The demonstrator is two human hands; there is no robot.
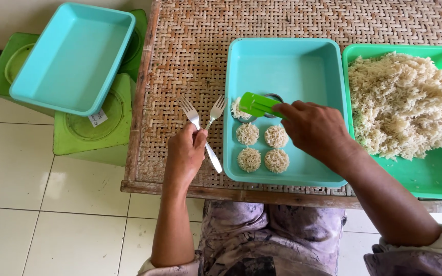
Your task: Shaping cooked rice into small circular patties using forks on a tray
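Four round noodle pucks (262, 147) lie in a square at the near end of our teal tray (328, 66), and a fifth (238, 108) sits just beyond them. Our right hand (315, 128) is curled around a green mould tool (256, 104), its long axis running leftward from the knuckles, with a metal ring (274, 97) under it. Our left hand (186, 153) pinches two forks (200, 120), tines pointing away, over the woven table (190, 46) just left of the tray. Loose noodles (402, 102) fill the green tray (436, 174) to the right.
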